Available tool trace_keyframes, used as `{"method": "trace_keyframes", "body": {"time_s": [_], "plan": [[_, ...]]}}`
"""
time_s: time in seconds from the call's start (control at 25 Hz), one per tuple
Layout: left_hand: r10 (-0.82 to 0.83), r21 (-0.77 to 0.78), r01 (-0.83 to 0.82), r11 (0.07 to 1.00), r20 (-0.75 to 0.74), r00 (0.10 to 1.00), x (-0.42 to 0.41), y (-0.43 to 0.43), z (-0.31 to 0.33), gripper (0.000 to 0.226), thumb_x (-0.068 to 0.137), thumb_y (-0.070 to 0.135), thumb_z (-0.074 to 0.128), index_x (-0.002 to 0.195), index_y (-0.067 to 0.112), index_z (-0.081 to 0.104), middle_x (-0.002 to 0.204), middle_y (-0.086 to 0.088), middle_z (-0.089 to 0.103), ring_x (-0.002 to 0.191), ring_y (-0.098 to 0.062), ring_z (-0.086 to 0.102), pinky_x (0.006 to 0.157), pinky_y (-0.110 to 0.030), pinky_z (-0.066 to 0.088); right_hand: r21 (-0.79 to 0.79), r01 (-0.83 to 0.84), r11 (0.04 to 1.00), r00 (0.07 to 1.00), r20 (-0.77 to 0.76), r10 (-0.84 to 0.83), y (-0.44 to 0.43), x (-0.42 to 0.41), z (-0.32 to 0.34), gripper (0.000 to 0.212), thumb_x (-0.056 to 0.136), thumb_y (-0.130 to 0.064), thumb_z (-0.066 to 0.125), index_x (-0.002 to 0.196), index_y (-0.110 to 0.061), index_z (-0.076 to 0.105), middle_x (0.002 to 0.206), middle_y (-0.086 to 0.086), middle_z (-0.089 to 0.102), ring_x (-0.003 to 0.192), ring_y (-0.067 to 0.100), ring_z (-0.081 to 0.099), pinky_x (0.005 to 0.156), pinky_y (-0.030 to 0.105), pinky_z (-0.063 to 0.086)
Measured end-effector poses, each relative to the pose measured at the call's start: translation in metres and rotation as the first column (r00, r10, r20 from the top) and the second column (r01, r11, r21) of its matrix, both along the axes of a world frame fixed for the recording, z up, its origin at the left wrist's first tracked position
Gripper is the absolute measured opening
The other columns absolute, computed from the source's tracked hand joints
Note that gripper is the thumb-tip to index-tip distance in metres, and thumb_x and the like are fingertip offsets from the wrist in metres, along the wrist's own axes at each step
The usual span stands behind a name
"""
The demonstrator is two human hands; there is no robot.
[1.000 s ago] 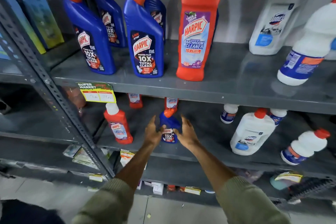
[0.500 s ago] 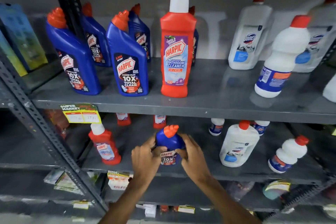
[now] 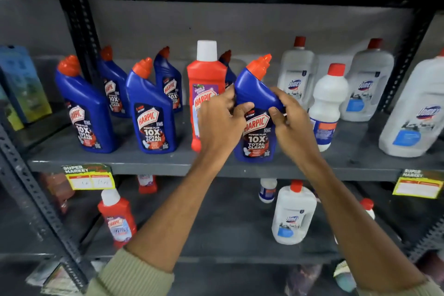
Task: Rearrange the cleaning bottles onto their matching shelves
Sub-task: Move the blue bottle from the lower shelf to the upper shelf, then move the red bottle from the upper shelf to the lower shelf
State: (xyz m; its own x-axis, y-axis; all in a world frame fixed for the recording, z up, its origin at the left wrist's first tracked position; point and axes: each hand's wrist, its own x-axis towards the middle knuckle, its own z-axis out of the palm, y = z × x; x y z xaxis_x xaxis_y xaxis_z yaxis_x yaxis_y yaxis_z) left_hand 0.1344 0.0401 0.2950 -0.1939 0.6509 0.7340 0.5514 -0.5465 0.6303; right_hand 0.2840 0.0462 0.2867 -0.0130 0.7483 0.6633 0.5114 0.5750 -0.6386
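Observation:
Both hands grip a blue Harpic bottle (image 3: pixel 258 113) with an orange cap at the front of the middle shelf (image 3: pixel 168 163). My left hand (image 3: pixel 219 122) clasps its left side and my right hand (image 3: pixel 292 122) its right side. The bottle's base is at the shelf surface; I cannot tell if it rests there. Just left of it stands a tall red Harpic bottle (image 3: pixel 205 84) with a white cap. Several more blue Harpic bottles (image 3: pixel 151 113) stand further left. White Domex bottles (image 3: pixel 296 79) stand to the right.
The lower shelf (image 3: pixel 228 228) holds a small red bottle (image 3: pixel 117 218) at left and a white Domex bottle (image 3: pixel 292 218) at right. Dark perforated uprights (image 3: pixel 81 38) frame the bay. Yellow price tags (image 3: pixel 89 176) hang on the shelf edges. Boxes (image 3: pixel 21 84) stand at far left.
Both hands closed on the small blue bottle on the lower shelf and lifted it up to the middle shelf, beside the red bottle. The camera view rose with them.

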Motion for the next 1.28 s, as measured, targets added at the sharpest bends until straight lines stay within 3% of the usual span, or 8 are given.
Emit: {"method": "trace_keyframes", "body": {"time_s": [0.12,0.28,0.44,0.64,0.76,0.88,1.04,1.28], "plan": [[0.024,-0.085,-0.025,0.996,-0.016,1.0,0.014,0.026,-0.004,0.014,0.087,0.024,0.07,0.098,0.017,0.072,0.071,-0.001,0.076,0.07,-0.022,0.071,0.072,-0.044,0.055,-0.057,0.005,0.998,1.0,0.024,-0.004,0.024,0.01,0.001,0.04,0.099,-0.002,0.049,0.137,-0.011,0.054,0.109,-0.009,0.062,0.091,-0.006,0.056,0.078,-0.004,0.042],[0.118,-0.098,-0.127,0.987,-0.091,0.989,0.025,0.037,-0.016,0.027,0.093,0.033,0.062,0.117,0.021,0.065,0.08,-0.002,0.077,0.074,-0.023,0.07,0.07,-0.041,0.055,-0.107,-0.01,0.994,1.0,0.018,0.012,0.039,0.014,-0.012,0.041,0.102,-0.005,0.046,0.142,-0.011,0.048,0.126,0.009,0.064,0.111,0.019,0.062,0.099,0.037,0.054],[0.067,-0.08,-0.076,0.994,-0.117,0.991,0.021,0.029,-0.019,0.028,0.092,0.036,0.065,0.113,0.017,0.067,0.083,-0.001,0.077,0.073,-0.018,0.07,0.071,-0.04,0.058,-0.119,-0.008,0.993,1.0,-0.011,0.006,0.033,0.012,-0.014,0.049,0.103,-0.013,0.049,0.151,-0.013,0.038,0.143,0.012,0.055,0.13,0.025,0.054,0.111,0.048,0.047],[0.284,0.239,-0.301,0.923,0.104,0.953,-0.03,0.009,-0.017,0.044,0.089,0.042,0.066,0.128,0.022,0.064,0.09,-0.004,0.08,0.067,-0.016,0.072,0.065,-0.029,0.057,0.392,0.1,0.914,0.994,-0.085,-0.072,-0.001,-0.026,-0.004,0.047,0.1,-0.026,0.054,0.145,-0.019,0.047,0.133,-0.003,0.052,0.11,0.003,0.057,0.094,0.014,0.046],[0.183,0.149,-0.209,0.966,0.172,0.968,-0.058,0.017,-0.017,0.05,0.097,0.023,0.061,0.144,0.015,0.048,0.125,-0.004,0.071,0.1,0.006,0.069,0.08,-0.009,0.054,0.122,-0.023,0.992,0.998,0.061,0.016,0.001,-0.07,0.006,0.056,0.099,-0.022,0.055,0.151,-0.011,0.037,0.14,0.012,0.055,0.114,0.021,0.064,0.1,0.036,0.053],[0.13,-0.013,-0.13,0.991,0.134,0.982,-0.065,0.032,-0.027,0.028,0.1,0.009,0.054,0.128,0.006,0.058,0.094,0.01,0.07,0.082,0.017,0.066,0.067,-0.009,0.054,-0.24,0.014,0.971,0.97,0.238,0.045,0.011,-0.1,0.003,0.071,0.099,-0.016,0.053,0.156,-0.002,0.013,0.154,0.021,0.04,0.136,0.038,0.048,0.112,0.05,0.042],[0.087,-0.159,-0.047,0.986,0.254,0.963,-0.07,0.035,-0.031,0.016,0.098,0.009,0.056,0.104,0.002,0.069,0.093,-0.002,0.075,0.088,-0.018,0.073,0.079,-0.036,0.062,-0.411,-0.04,0.911,0.988,0.122,0.098,0.017,-0.102,0.001,0.035,0.102,-0.016,0.05,0.133,-0.001,0.04,0.124,0.024,0.066,0.103,0.04,0.072,0.091,0.043,0.057],[-0.153,0.055,0.143,0.988,0.37,0.917,-0.079,-0.049,-0.061,0.037,0.091,0.014,0.062,0.109,0.045,0.07,0.1,0.024,0.077,0.098,0.0,0.073,0.082,-0.017,0.059,-0.199,-0.211,0.957,0.977,-0.02,0.211,-0.041,-0.088,-0.042,0.019,0.098,-0.016,0.059,0.113,-0.013,0.048,0.092,0.005,0.073,0.055,0.007,0.069,0.053,0.007,0.05]]}}
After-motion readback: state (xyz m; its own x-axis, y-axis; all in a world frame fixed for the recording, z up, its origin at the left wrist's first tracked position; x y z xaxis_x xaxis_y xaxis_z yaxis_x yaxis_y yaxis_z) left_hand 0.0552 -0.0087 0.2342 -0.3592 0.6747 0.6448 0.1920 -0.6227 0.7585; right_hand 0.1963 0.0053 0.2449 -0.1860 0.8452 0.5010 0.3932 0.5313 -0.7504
